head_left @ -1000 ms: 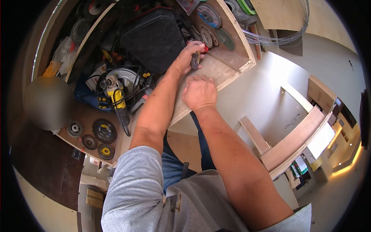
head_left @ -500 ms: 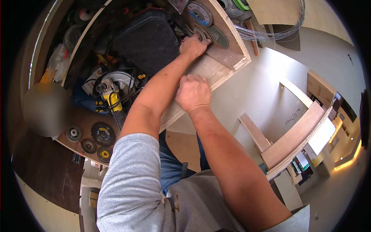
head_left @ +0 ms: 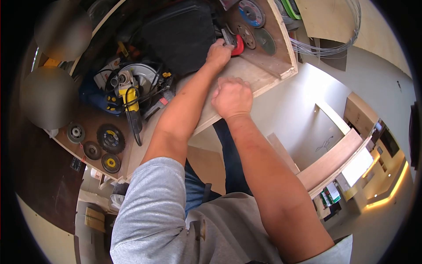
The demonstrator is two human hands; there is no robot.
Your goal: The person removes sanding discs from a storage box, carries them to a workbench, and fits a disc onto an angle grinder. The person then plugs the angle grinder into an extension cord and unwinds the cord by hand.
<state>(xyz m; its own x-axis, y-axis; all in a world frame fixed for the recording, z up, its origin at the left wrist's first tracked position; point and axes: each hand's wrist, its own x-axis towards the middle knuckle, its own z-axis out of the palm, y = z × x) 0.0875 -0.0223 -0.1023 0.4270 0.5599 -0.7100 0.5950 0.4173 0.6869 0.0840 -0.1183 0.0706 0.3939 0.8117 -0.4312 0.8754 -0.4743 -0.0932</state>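
Observation:
My left hand (head_left: 219, 56) reaches into the wooden compartment, its fingers closed on a tool with a red curved part and a grey metal part (head_left: 238, 45); its exact kind is not clear. Behind that tool, a brown perforated disc (head_left: 246, 37), a green-grey disc (head_left: 265, 42) and a blue-labelled flap disc (head_left: 252, 13) lean on the compartment wall. A large black case (head_left: 178, 37) lies to the left. My right hand (head_left: 233, 97) is curled into a fist over the compartment's front board (head_left: 259, 91), and whatever is inside its fingers is hidden.
A yellow angle grinder (head_left: 128, 97) with a black cord lies left of my left arm, near a circular blade (head_left: 141, 79). Several discs, including a black one (head_left: 110, 138), sit at the lower left. Coiled wire (head_left: 329, 50) hangs at upper right, and planks (head_left: 332, 156) stand at right.
The red and grey tool now shows at my left fingertips, where the hand was against the discs before. My right fist stays closed at the board. The whole view has shifted slightly.

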